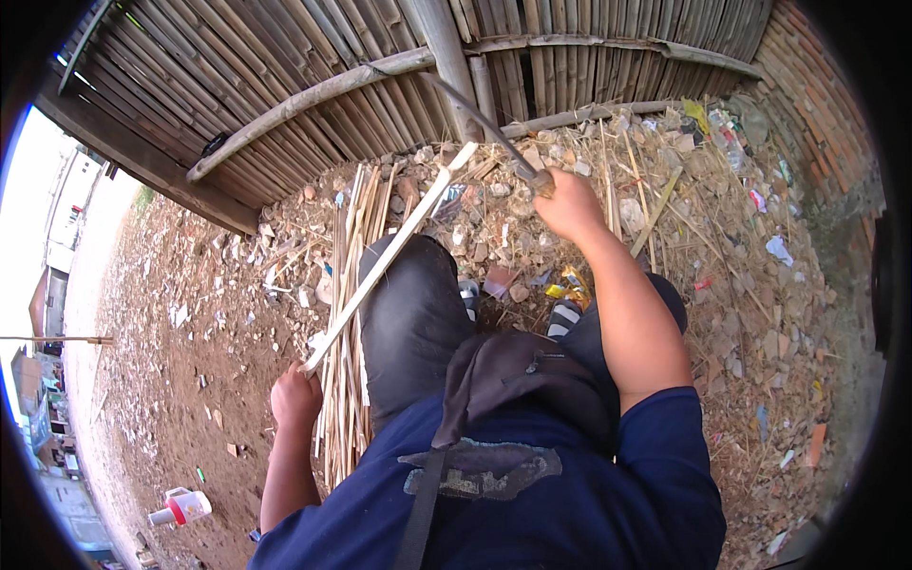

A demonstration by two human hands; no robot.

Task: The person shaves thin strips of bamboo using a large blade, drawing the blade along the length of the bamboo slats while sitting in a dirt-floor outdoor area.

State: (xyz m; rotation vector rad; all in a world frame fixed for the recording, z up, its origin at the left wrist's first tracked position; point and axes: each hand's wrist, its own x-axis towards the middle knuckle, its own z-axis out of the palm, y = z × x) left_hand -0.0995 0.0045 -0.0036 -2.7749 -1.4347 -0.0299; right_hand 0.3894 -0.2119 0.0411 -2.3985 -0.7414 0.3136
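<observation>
Hands clenched: left hand (296, 397) grips bamboo strip (389, 256), right hand (568, 203) a machete (475, 112).

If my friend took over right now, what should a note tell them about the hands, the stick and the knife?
Left hand: shut on the near end of a long pale strip, which slants up across the left knee toward the fence.
Right hand: shut on the handle of a long knife, blade raised up and to the left, apart from the strip.
A bundle of strips lies on the ground by the left leg, among scraps and litter.
Done: many strips lie in the bundle.
Left: the blade is off the held strip; I cannot tell how far it is worked.
</observation>
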